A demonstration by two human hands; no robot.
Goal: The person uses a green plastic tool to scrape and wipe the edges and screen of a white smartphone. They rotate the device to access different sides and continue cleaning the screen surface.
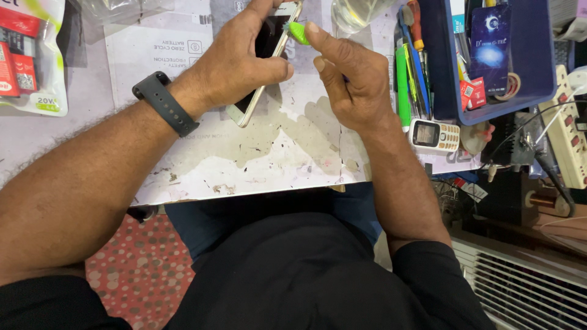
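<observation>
My left hand [235,64] grips a smartphone [269,43] with a gold rim and dark screen, tilted on its edge above the worn white worktop [269,146]. My right hand [345,79] pinches a small green tool [299,32] between thumb and forefinger, its tip touching the phone's right edge. A dark band [165,102] wraps my left wrist.
A blue tray [440,91] at the right holds packets and tape rolls. Screwdrivers and a green pen [403,79] lie beside it, with a small white keypad phone [434,135] below. A power strip [565,131] sits far right; packaged items [27,55] lie far left.
</observation>
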